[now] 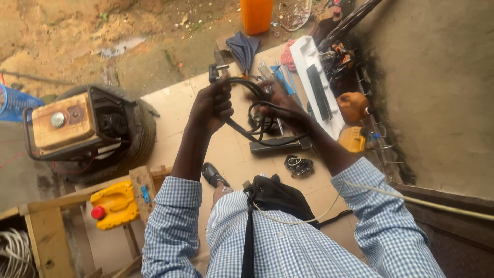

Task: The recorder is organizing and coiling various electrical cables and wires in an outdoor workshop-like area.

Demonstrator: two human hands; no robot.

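Black cable partly looped up.
The left hand (212,104) and right hand (280,107) were clamped on the black cable (257,110); some loops hung loose.

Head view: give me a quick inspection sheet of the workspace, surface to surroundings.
Surface: pale tiled floor, dusty, bordered by bare earth.
Job's things: coiled black cable held up between both hands, with a plug end at the top.
Clutter: white plastic panel, flat dark bar, small black bundle, yellow tool, folded umbrella, hand tools by the panel.
Grippers: left hand fisted around the cable near the plug; right hand gripping the loops.
Cables: cream cord crossing the right sleeve; white wire coil at lower left.
Surroundings: generator sitting on a tyre, wooden frame with a yellow part, orange container, concrete wall.
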